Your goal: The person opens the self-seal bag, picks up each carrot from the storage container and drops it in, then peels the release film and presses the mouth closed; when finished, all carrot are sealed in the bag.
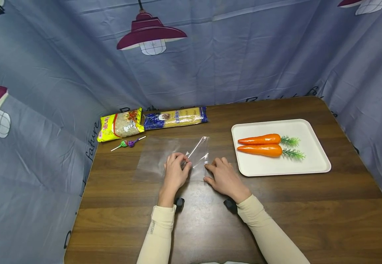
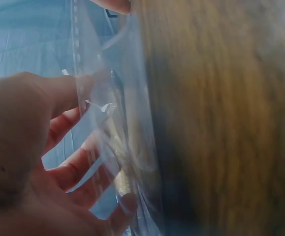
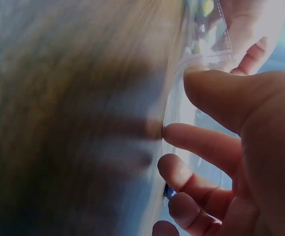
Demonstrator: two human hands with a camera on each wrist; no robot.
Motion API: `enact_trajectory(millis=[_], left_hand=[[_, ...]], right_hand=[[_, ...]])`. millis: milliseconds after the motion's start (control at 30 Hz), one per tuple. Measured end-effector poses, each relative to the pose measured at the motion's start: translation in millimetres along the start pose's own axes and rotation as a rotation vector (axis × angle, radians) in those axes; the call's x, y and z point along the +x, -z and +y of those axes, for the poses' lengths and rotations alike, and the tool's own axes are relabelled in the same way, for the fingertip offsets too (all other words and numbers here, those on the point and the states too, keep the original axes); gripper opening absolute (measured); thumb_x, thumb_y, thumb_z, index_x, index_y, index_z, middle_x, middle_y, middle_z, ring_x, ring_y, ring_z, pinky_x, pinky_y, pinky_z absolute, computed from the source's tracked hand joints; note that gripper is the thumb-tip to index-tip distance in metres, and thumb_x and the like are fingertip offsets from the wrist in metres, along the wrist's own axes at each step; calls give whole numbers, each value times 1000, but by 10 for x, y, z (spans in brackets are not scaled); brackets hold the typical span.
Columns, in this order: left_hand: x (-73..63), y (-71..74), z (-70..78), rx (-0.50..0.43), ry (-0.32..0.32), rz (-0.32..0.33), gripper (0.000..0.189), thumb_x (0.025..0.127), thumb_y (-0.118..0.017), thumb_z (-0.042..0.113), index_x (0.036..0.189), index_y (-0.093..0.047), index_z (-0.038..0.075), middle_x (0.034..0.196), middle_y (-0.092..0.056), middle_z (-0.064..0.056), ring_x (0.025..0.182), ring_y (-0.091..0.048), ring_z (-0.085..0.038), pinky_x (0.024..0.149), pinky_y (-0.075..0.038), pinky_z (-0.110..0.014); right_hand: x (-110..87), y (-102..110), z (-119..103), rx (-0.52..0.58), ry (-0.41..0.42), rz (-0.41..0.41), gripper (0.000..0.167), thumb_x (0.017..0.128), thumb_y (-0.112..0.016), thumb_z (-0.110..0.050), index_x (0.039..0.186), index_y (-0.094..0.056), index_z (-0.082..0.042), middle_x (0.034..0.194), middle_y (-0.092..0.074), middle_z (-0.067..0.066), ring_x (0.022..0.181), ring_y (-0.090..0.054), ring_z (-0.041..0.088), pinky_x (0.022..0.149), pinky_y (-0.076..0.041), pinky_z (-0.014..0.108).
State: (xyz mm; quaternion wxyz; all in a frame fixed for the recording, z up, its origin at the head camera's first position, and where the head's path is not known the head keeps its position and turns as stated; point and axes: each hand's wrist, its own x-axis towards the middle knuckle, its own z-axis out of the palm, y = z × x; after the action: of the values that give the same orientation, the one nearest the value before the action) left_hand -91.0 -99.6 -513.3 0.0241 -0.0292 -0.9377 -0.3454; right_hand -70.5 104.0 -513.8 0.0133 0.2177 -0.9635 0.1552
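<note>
A clear plastic bag (image 1: 154, 156) lies on the table in front of me, its film creased and shiny towards the right. My left hand (image 1: 175, 170) pinches a raised part of the film. In the left wrist view the bag's film (image 2: 132, 93) stands up, with the thumb at one side and curled fingers beyond. My right hand (image 1: 225, 179) is at the bag's right edge, thumb and forefinger spread apart. The right wrist view shows the right thumb (image 3: 216, 93) by the bag's edge strip (image 3: 206, 57) and the forefinger (image 3: 196, 142) touching down at the tabletop.
On the right stands a white tray (image 1: 283, 170) with two orange carrots (image 1: 260, 150). At the back left lie a yellow food packet (image 1: 121, 124) and a blue-and-yellow pasta packet (image 1: 177, 117). Two lollipops (image 1: 129, 143) lie before them. A lamp-print curtain (image 1: 227, 55) surrounds the wooden table (image 1: 118, 227).
</note>
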Motion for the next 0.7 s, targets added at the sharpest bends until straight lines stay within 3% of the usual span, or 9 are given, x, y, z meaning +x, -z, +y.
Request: enact_trajectory(millis=[200, 500, 600, 700], left_hand=[[-40, 12, 20, -28, 6, 45, 9, 93, -74, 20, 95, -68, 14, 125, -62, -11, 117, -57, -33, 101, -45, -51], [-66, 1, 43, -44, 48, 83, 7, 93, -73, 19, 93, -67, 14, 126, -62, -11, 112, -56, -32, 96, -46, -50], [-68, 2, 59, -54, 57, 87, 8, 93, -73, 19, 93, -67, 14, 126, -62, -11, 113, -56, -33, 96, -45, -53], [-70, -3, 64, -53, 57, 82, 8, 93, -73, 20, 94, -67, 15, 128, -61, -11, 115, -55, -33, 97, -44, -55]], right_hand=[[7, 6, 14, -5, -10, -9, 45, 89, -78, -39, 125, -73, -12, 101, -60, 6, 90, -48, 25, 71, -42, 38], [-1, 93, 37, 55, -14, -22, 48, 91, -77, -38, 129, -70, -9, 109, -64, 9, 96, -52, 27, 78, -47, 42], [-13, 225, 166, 94, -17, -4, 52, 91, -77, -38, 131, -68, -7, 114, -65, 14, 101, -55, 31, 86, -49, 45], [-48, 447, 447, 130, -40, 37, 56, 89, -79, -35, 133, -65, -3, 120, -64, 20, 108, -56, 37, 93, -50, 50]])
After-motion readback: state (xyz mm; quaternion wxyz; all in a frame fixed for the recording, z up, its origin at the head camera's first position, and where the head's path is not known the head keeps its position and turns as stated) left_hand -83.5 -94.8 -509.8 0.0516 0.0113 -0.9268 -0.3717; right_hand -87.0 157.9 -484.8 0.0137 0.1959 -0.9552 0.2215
